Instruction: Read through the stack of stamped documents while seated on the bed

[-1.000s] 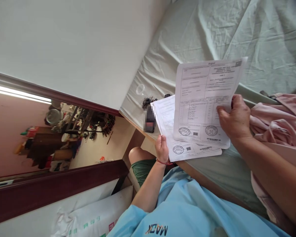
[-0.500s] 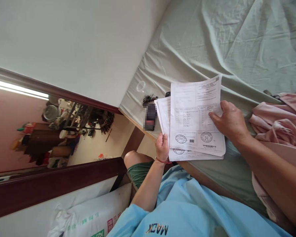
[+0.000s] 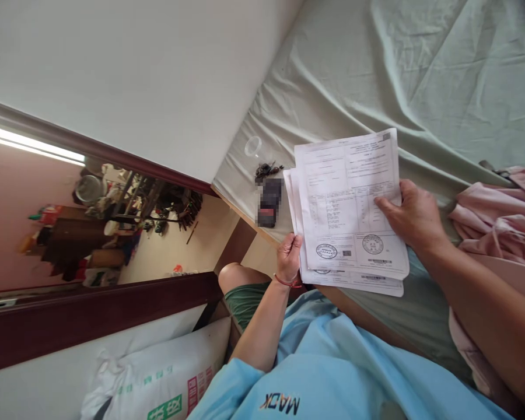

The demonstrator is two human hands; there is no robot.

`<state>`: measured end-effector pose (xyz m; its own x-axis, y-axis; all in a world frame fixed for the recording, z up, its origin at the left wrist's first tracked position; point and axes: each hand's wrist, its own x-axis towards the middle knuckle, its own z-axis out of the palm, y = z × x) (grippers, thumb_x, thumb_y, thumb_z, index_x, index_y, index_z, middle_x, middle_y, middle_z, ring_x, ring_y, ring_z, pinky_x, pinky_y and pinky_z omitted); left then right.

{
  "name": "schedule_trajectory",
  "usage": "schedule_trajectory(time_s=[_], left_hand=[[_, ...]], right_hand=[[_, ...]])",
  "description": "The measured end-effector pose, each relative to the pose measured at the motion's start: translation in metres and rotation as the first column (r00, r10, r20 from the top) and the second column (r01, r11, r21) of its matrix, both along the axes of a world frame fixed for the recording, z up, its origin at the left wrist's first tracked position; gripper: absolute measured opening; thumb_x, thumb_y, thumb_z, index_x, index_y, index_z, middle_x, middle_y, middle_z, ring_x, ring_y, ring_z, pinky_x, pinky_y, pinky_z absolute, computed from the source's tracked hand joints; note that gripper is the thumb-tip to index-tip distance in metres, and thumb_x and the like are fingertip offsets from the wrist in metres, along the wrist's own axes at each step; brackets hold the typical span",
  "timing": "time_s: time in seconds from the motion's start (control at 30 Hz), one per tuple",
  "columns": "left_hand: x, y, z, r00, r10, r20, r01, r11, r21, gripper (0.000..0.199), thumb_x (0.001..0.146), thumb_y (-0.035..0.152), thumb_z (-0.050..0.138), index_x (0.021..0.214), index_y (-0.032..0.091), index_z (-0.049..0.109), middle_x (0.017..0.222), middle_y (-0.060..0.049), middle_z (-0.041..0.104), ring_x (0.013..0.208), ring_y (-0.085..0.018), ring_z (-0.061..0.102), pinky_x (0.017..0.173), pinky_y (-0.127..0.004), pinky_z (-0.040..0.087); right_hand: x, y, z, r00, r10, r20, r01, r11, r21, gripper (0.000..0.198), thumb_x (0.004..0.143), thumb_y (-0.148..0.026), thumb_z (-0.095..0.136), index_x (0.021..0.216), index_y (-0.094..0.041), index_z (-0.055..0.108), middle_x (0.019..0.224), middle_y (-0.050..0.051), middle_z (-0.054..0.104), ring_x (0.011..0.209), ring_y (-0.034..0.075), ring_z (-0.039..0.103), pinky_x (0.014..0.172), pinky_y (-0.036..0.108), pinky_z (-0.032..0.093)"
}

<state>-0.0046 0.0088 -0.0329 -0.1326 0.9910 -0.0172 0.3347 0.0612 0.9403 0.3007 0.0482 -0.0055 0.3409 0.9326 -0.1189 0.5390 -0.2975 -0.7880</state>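
1) The person's left hand (image 3: 288, 257) is closed on the left edge of the lower sheets (image 3: 354, 282), a red band at its wrist
2) The right hand (image 3: 415, 214) pinches the right edge of the printed top sheet (image 3: 345, 198), thumb on its front
3) The top sheet overlaps the lower sheets, above the pale green cloth (image 3: 420, 70)
4) Near the left hand lies a dark pixelated object (image 3: 270, 204); pink fabric (image 3: 499, 216) lies beside the right arm
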Motion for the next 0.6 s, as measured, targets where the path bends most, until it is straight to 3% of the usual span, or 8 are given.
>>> schedule_trajectory(time_s=[0.1,0.23,0.33,0.47,0.6], left_hand=[[0.004,0.001,0.007,1.000,-0.019,0.022,0.019,1.000,0.006,0.042,0.092,0.062,0.071,0.094,0.020,0.069,0.078,0.000,0.065,0.071,-0.014,0.058,0.067,-0.026,0.049],[0.008,0.003,0.012,0.984,0.021,0.177,-0.016,0.999,-0.029,0.057,0.089,0.062,0.075,0.127,0.024,0.057,0.073,0.004,0.060,0.060,-0.012,0.053,0.059,-0.024,0.043],[0.009,0.004,0.011,0.976,0.023,0.217,-0.017,0.999,-0.028,0.053,0.088,0.061,0.077,0.120,0.025,0.053,0.070,0.007,0.056,0.056,-0.011,0.049,0.057,-0.023,0.041],[0.008,0.006,0.011,0.988,0.018,0.152,-0.015,1.000,-0.020,0.048,0.088,0.063,0.076,0.106,0.022,0.060,0.075,0.004,0.058,0.062,-0.011,0.051,0.061,-0.023,0.042],[0.008,0.009,0.013,0.990,0.013,0.140,-0.007,0.999,-0.042,0.049,0.088,0.063,0.076,0.112,0.021,0.070,0.080,0.001,0.064,0.069,-0.012,0.057,0.067,-0.026,0.048]], right_hand=[[0.001,0.000,0.003,0.999,0.013,0.043,-0.012,1.000,-0.028,0.022,0.085,-0.031,0.063,0.072,-0.025,0.047,0.073,0.006,0.063,0.073,0.025,0.058,0.070,0.038,0.039],[0.001,-0.001,0.009,0.999,0.021,-0.038,-0.021,1.000,0.011,0.017,0.085,-0.029,0.062,0.074,-0.025,0.049,0.074,0.006,0.064,0.072,0.024,0.056,0.071,0.037,0.038],[0.002,-0.001,0.013,0.990,0.022,-0.139,-0.020,1.000,0.019,0.011,0.085,-0.029,0.061,0.078,-0.025,0.055,0.078,0.005,0.067,0.074,0.024,0.057,0.071,0.037,0.040],[0.002,-0.002,0.013,0.976,-0.004,-0.219,0.013,0.999,0.040,0.009,0.084,-0.030,0.061,0.078,-0.024,0.058,0.078,0.004,0.066,0.074,0.023,0.056,0.069,0.036,0.041],[0.002,-0.003,0.007,0.944,-0.004,-0.329,0.031,0.997,0.076,0.011,0.085,-0.035,0.062,0.083,-0.024,0.062,0.082,0.004,0.068,0.076,0.023,0.057,0.066,0.035,0.042]])
